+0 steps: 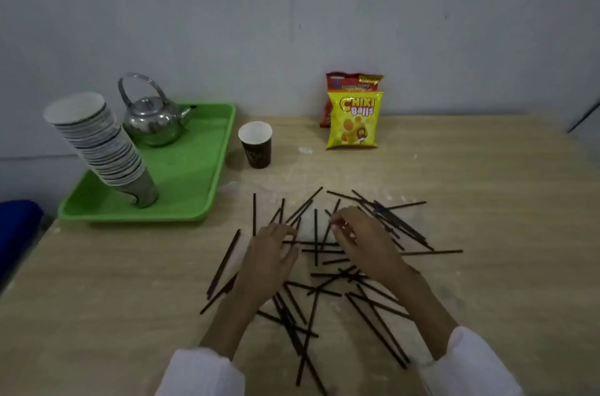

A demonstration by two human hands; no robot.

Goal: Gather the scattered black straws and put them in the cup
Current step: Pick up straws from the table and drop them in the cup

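Left hand [272, 253] and right hand [358, 241] pinching thin black straws [315, 238] on wooden tabletop [130, 266]; dark paper cup [256, 145] empty beyond.

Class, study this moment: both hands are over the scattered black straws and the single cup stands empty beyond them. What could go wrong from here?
1. The black straws lie crossed over one another; lifting one may flick others, perhaps off the near table edge.
2. The cup is light, narrow and apart from the pile; long straws might tip it.
3. The leaning stack of cups on the green tray could topple if bumped.
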